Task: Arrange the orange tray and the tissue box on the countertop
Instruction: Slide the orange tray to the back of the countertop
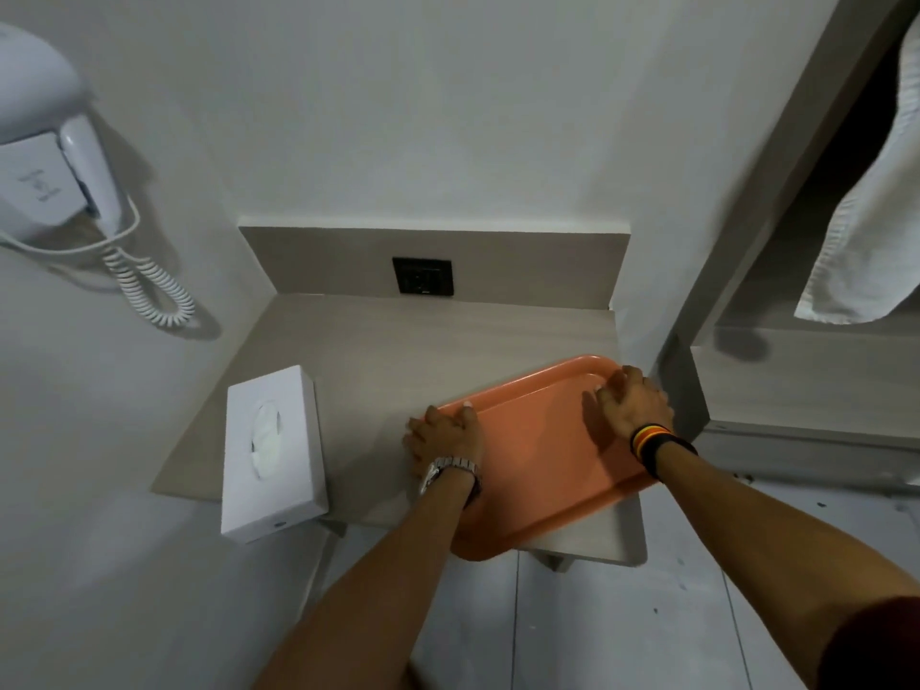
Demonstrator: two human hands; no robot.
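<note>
A wall-mounted hair dryer [55, 156] hangs at far left, clear of the work. Below it, the white tissue box [273, 453] lies flat at the countertop's [378, 341] left front edge, its near end jutting a little over the lip, so it likely needs pushing back. Just to its right, the left hand [444, 443] presses on the near-left rim of the orange tray [540, 455], fingers curled over the edge, apparently to steady or pivot it. The tray sits skewed, its near corner overhanging the front edge. The right hand [632, 405] rests flat on the tray's far-right end, palm down, well apart from the left; together they seem placed to swing the tray square.
</note>
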